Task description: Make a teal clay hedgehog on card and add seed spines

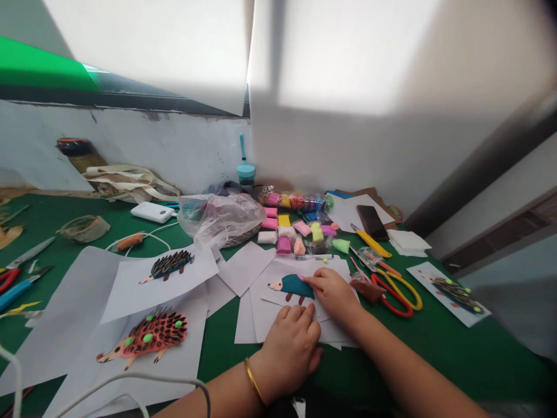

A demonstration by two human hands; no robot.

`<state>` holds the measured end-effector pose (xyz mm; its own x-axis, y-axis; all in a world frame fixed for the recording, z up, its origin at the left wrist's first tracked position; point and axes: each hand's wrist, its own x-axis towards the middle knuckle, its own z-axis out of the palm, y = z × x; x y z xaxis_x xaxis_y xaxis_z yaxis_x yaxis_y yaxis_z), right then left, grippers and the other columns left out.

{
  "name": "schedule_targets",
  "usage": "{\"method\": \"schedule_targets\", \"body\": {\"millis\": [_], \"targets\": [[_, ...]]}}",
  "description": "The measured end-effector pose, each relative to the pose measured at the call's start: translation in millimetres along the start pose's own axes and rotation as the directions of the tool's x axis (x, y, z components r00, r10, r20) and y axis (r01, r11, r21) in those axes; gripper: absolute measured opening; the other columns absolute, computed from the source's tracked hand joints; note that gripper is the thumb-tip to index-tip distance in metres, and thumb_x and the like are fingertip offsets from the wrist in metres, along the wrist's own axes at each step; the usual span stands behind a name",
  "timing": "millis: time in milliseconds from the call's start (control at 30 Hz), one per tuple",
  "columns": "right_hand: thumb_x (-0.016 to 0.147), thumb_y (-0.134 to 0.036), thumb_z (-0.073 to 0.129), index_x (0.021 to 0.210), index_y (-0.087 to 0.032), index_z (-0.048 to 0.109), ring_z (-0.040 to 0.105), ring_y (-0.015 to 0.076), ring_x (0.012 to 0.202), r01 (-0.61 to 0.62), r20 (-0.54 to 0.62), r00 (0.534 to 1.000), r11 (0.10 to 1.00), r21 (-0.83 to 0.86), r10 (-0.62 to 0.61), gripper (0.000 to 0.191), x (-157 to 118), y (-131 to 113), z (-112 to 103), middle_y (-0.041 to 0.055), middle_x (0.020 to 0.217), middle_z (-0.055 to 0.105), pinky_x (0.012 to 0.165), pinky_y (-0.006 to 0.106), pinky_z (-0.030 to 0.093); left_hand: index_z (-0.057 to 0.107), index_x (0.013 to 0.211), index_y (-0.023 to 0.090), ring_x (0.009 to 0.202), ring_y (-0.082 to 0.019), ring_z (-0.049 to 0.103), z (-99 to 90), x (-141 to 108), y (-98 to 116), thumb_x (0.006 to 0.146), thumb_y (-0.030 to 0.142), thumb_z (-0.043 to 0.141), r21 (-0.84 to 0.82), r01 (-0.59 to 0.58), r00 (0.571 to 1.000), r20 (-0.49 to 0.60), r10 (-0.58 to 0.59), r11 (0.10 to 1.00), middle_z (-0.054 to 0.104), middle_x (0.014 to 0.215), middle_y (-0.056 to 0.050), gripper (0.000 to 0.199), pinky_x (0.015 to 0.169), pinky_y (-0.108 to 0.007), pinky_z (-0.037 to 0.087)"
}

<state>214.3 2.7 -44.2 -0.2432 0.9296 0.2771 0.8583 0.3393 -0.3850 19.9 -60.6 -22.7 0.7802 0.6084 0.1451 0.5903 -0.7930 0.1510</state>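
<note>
A paper cutout of a hedgehog (288,285), with a blue-green body and a pale face, lies on a stack of white paper (249,323). On its upper back is a small piece of pink clay (300,278). My right hand (335,295) has its fingertips on that clay, the fingers drawn close together. Just in front of the cutout, my left hand (289,348) rests on the paper's near edge, its fingers curled in and the thumb to the right. Its palm is hidden, and nothing shows in it. A yellow bracelet (255,380) circles the left wrist.
Several wrapped clay packets (284,244) sit behind the paper, near a plastic bag (221,217). On the right are red-handled scissors (394,302), a yellow cutter (373,242), a phone (372,222) and a hedgehog card (448,293). Leftward lie a red hedgehog (145,337) and a white cable (130,376).
</note>
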Motion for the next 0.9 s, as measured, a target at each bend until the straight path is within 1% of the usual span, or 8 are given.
{"method": "schedule_targets", "body": {"millis": [67,200,333,467,567,700,833,900], "targets": [[0.092,-0.016,0.049,0.102,-0.025,0.077,0.058,0.0183,0.084,-0.005,0.023,1.0,1.0,-0.016,0.005,0.031,3.4,-3.9,-1.6,0.0055,0.087,0.064,0.077,0.03,0.046,0.056,0.11,0.015,0.114,-0.03,0.05,1.4,0.0,-0.4,0.085,0.04,0.061,0.002,-0.004,1.0,-0.002,0.004,1.0,0.051,0.139,-0.013,0.036,0.094,-0.044,0.041],[0.094,-0.019,0.048,0.1,-0.024,0.077,0.056,0.0186,0.084,0.001,0.012,1.0,1.0,-0.005,-0.001,0.03,9.2,-12.7,-4.8,0.0062,0.088,0.064,0.076,0.03,0.044,0.056,0.111,0.016,0.116,-0.03,0.049,3.3,-0.5,-0.7,0.085,0.042,0.061,0.006,-0.004,1.0,-0.019,0.004,1.0,0.05,0.139,-0.014,0.037,0.095,-0.044,0.039],[0.095,-0.02,0.048,0.093,-0.023,0.078,0.054,0.0174,0.08,-0.002,0.019,1.0,0.999,0.032,0.002,0.03,11.4,-18.9,-4.2,0.0054,0.083,0.062,0.074,0.028,0.042,0.057,0.111,0.016,0.116,-0.03,0.049,3.9,-1.0,-0.3,0.085,0.042,0.061,0.009,0.001,1.0,-0.02,0.0,1.0,0.051,0.138,-0.014,0.037,0.095,-0.044,0.039],[0.096,-0.025,0.049,0.095,-0.023,0.078,0.053,0.0179,0.079,0.009,-0.002,1.0,0.998,0.065,-0.009,0.029,9.8,-19.1,-2.0,0.005,0.081,0.06,0.072,0.029,0.039,0.057,0.111,0.016,0.116,-0.031,0.049,5.4,-1.3,0.0,0.085,0.042,0.062,0.015,-0.002,1.0,-0.028,0.002,1.0,0.051,0.139,-0.014,0.038,0.095,-0.044,0.039],[0.097,-0.03,0.048,0.094,-0.022,0.078,0.051,0.017,0.074,0.015,0.014,1.0,0.996,0.087,-0.017,0.031,6.8,-17.1,-1.0,0.0044,0.077,0.059,0.069,0.028,0.038,0.057,0.111,0.016,0.115,-0.031,0.05,6.1,-1.3,0.0,0.085,0.042,0.062,0.012,-0.002,0.999,-0.035,0.002,1.0,0.051,0.138,-0.014,0.037,0.094,-0.044,0.039],[0.096,-0.027,0.047,0.1,-0.023,0.078,0.051,0.0177,0.077,0.06,-0.002,0.998,0.992,0.11,-0.06,0.031,1.9,-15.4,-1.5,0.0047,0.079,0.06,0.072,0.029,0.038,0.057,0.109,0.016,0.115,-0.031,0.05,5.3,-1.0,-0.1,0.085,0.042,0.062,0.011,0.003,0.999,-0.035,-0.003,1.0,0.051,0.138,-0.014,0.036,0.094,-0.044,0.04],[0.096,-0.028,0.048,0.097,-0.022,0.078,0.051,0.0181,0.076,0.045,-0.004,0.999,0.991,0.128,-0.045,0.03,-2.1,-16.8,-1.8,0.0047,0.078,0.059,0.072,0.029,0.038,0.057,0.109,0.015,0.116,-0.032,0.049,4.1,-1.0,0.3,0.086,0.042,0.061,0.012,-0.002,1.0,-0.029,0.003,1.0,0.05,0.138,-0.015,0.035,0.095,-0.045,0.039],[0.095,-0.028,0.049,0.098,-0.022,0.078,0.051,0.0184,0.078,0.061,-0.008,0.998,0.99,0.128,-0.061,0.029,-3.4,-18.2,-1.0,0.0048,0.079,0.059,0.072,0.03,0.037,0.057,0.108,0.016,0.116,-0.031,0.049,3.1,-1.0,0.8,0.086,0.042,0.061,0.004,0.005,1.0,-0.025,-0.005,1.0,0.052,0.137,-0.014,0.034,0.096,-0.045,0.039]]}}
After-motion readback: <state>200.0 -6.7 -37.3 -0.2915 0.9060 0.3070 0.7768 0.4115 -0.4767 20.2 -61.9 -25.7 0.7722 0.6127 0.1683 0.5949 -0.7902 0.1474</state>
